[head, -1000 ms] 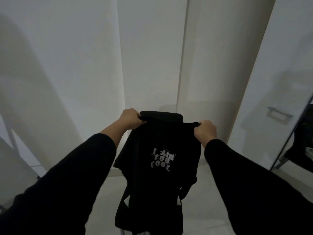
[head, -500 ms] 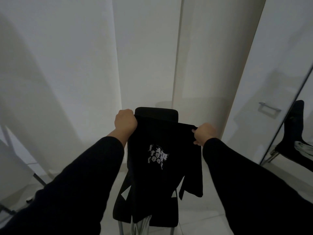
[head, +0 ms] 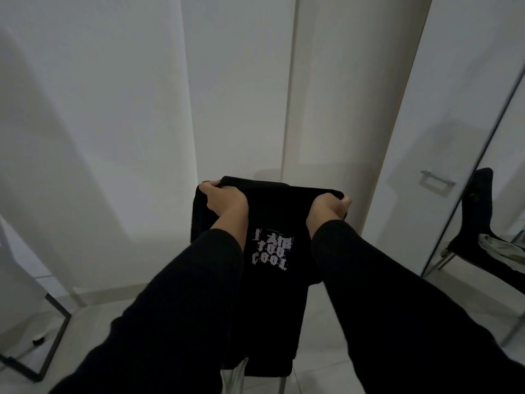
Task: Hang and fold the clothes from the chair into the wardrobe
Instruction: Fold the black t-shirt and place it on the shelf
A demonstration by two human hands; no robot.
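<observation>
- Far left, low: a dark metal frame [head: 54, 334] on the tiled floor [head: 119, 331], well apart from the work.
- Left hand [head: 225, 201]: fingers curled over the top left edge of the black T-shirt [head: 272, 294], thumb side toward the middle, pinching a fold of cloth at the shoulder line.
- Centre: T-shirt held up in front of the black chair [head: 255, 182], whose back top shows just behind the upper hem; white print reading "I AM TOO COOL" faces the camera; body of the shirt hangs straight down between the two dark sleeves, lower hem near the chair legs.
- Handling, judged: light, soft, fully limp cloth; no stiffness, so sags wherever unsupported; not fragile, not slippery, though thin jersey can slide out of a loose pinch.
- Best hold, judged: both shoulder seams or the collar edge, spread apart to keep the front flat; same points suit slipping in a hanger or laying down for a fold.
- Right hand [head: 329, 207]: fingers wrapped round the top right edge of the shirt, gripping a bunched fold.
- Right: white wardrobe door [head: 403, 166] with a metal handle [head: 437, 182], shut.
- Far right: mirror panel [head: 505, 155] reflecting a chair with a pale garment on its seat.
</observation>
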